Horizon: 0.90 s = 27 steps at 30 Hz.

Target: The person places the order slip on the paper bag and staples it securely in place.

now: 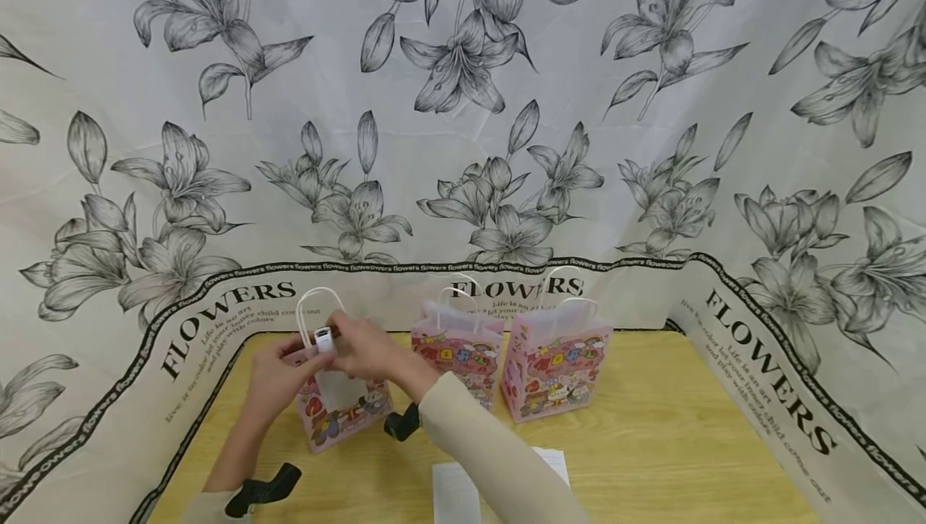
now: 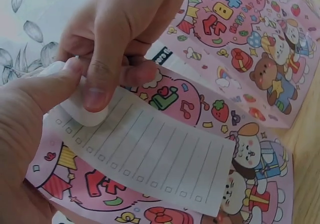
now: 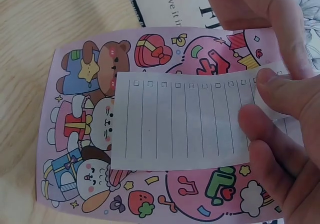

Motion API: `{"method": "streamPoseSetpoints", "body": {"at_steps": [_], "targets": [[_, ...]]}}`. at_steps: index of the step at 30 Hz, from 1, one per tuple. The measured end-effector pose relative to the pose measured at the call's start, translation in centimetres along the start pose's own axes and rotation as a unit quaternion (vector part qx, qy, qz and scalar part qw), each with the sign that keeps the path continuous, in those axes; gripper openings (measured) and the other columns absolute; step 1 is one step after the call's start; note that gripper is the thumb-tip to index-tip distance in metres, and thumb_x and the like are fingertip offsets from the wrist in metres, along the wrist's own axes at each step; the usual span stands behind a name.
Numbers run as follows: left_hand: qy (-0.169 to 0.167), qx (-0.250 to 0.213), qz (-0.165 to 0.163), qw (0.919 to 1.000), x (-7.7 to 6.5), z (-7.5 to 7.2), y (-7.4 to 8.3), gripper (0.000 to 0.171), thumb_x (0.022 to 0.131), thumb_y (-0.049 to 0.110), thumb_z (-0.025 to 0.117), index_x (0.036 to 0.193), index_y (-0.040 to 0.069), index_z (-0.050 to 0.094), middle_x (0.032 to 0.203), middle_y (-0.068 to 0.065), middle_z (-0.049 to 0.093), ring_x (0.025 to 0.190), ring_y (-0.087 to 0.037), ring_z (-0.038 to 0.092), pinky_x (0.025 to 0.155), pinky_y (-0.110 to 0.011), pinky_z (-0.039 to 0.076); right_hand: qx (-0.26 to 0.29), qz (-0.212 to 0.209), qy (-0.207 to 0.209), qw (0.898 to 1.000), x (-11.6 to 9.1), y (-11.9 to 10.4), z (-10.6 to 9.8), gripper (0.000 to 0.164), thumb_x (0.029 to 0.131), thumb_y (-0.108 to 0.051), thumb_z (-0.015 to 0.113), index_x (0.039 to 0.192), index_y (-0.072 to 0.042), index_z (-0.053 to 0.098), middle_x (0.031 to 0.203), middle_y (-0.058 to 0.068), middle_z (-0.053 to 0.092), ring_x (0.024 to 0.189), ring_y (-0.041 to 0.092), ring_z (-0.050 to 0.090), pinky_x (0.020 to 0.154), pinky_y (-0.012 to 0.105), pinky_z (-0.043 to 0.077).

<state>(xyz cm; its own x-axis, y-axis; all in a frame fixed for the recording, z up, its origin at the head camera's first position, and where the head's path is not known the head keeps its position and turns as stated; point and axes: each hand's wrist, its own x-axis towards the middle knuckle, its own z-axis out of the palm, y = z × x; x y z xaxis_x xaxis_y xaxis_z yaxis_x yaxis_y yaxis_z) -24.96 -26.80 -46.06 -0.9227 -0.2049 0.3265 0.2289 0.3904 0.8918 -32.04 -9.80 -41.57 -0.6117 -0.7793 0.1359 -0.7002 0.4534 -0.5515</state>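
Note:
At the left of the table in the head view stands a pink cartoon gift bag (image 1: 354, 423) with white handles. A white checklist slip (image 3: 175, 124), ruled with lines and small boxes, lies against its front. Near the bag's top edge is a small rounded white device (image 2: 87, 116) with a dark slot at its end. My left hand (image 1: 278, 375) grips the device and the bag's top, its thumb over the white surface. From the other side my right hand (image 1: 365, 347) pinches the device over the slip's upper end. Both hands partly hide it.
Two similar pink bags, a middle one (image 1: 459, 363) and a right one (image 1: 557, 363), stand beside the held bag. White papers (image 1: 456, 492) lie at the table's front, partly under the right sleeve (image 1: 492, 444). A flower-printed cloth (image 1: 463, 186) walls the table's back and sides.

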Motion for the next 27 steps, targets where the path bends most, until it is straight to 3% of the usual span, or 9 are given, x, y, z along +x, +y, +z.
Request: {"method": "streamPoseSetpoints", "body": {"at_steps": [3,7,9,14,21,24,27], "targets": [[0.002,-0.018,-0.002,0.9998,0.2,0.2,-0.1,0.042,0.082,0.024,0.081,0.110,-0.005,0.068,0.105,-0.022,0.067,0.088,-0.014,0.069,0.067,-0.025,0.055,-0.074,-0.024,0.008,0.997,0.3,-0.1,-0.1,0.043,0.089,-0.031,0.073,0.122,-0.017,0.048,0.113,0.000,0.064,0.065,0.003,0.061,0.056,0.017,0.047],[0.014,-0.024,0.020,0.9994,0.3,0.4,-0.4,0.034,0.084,0.014,0.079,0.109,-0.006,0.068,0.102,-0.022,0.068,0.086,-0.005,0.067,0.065,-0.023,0.055,-0.207,-0.058,0.020,0.976,0.7,-0.1,-0.3,0.041,0.089,-0.043,0.071,0.117,-0.019,0.053,0.096,-0.007,0.065,0.076,0.005,0.060,0.059,0.021,0.046],[0.020,-0.022,0.042,0.9987,0.3,0.5,-0.6,0.030,0.084,0.009,0.078,0.108,-0.007,0.068,0.101,-0.022,0.068,0.086,-0.007,0.067,0.061,-0.025,0.056,-0.229,-0.068,0.013,0.971,0.8,-0.2,-0.3,0.039,0.089,-0.043,0.069,0.115,-0.019,0.053,0.091,-0.008,0.064,0.073,0.006,0.059,0.058,0.023,0.046],[0.042,-0.010,0.098,0.9942,0.1,0.9,-0.9,0.024,0.080,-0.004,0.077,0.102,-0.008,0.069,0.094,-0.023,0.069,0.084,-0.019,0.069,0.048,-0.029,0.054,-0.202,-0.088,0.004,0.975,0.7,-0.1,0.0,0.034,0.091,-0.034,0.070,0.112,-0.016,0.051,0.084,-0.008,0.059,0.066,0.005,0.054,0.056,0.020,0.042],[0.080,0.013,0.143,0.9864,0.1,1.5,-0.7,0.020,0.077,0.001,0.082,0.094,-0.003,0.071,0.084,-0.016,0.071,0.066,-0.008,0.067,0.042,-0.020,0.047,-0.150,-0.105,0.059,0.981,0.5,0.6,0.7,0.030,0.091,-0.029,0.071,0.107,-0.013,0.051,0.077,-0.008,0.054,0.059,0.005,0.048,0.051,0.017,0.036],[0.084,0.034,0.169,0.9814,0.1,1.7,-0.9,0.020,0.075,0.001,0.083,0.091,-0.002,0.072,0.081,-0.013,0.071,0.064,-0.007,0.066,0.043,-0.018,0.046,-0.150,-0.103,0.079,0.980,0.3,1.1,1.1,0.031,0.090,-0.030,0.071,0.107,-0.014,0.052,0.076,-0.007,0.054,0.057,0.006,0.048,0.049,0.017,0.035],[0.087,0.056,0.174,0.9794,0.1,1.8,-1.0,0.019,0.074,0.002,0.084,0.089,0.000,0.073,0.079,-0.010,0.071,0.065,-0.007,0.065,0.045,-0.018,0.046,-0.154,-0.107,0.095,0.978,0.2,1.5,1.4,0.032,0.089,-0.030,0.072,0.108,-0.013,0.051,0.074,-0.005,0.055,0.055,0.006,0.047,0.049,0.019,0.035]]}}
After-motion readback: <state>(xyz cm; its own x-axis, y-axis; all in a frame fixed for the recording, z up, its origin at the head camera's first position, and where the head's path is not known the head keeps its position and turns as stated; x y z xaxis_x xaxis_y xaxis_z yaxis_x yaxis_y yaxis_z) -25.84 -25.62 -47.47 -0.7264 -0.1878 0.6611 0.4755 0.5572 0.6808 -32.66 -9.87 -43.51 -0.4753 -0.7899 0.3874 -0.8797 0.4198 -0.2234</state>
